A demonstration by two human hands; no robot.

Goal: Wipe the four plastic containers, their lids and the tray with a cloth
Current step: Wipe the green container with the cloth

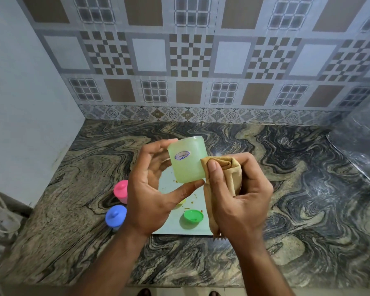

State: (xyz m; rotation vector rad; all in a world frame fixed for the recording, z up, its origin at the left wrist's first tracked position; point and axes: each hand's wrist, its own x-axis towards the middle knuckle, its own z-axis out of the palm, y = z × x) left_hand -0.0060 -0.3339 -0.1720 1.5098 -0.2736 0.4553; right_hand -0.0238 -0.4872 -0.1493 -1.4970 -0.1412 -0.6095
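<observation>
Head view: hands (201,189) hide much of the tray (198,207), green lid (193,216) showing.

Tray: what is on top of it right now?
On the tray lie a green lid and scattered crumbs. A yellow thing peeks from under the left hand; the hands cover the rest.

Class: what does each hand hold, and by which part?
Left hand holds the green container by its two ends; right hand pinches the folded cloth against its side.
</observation>
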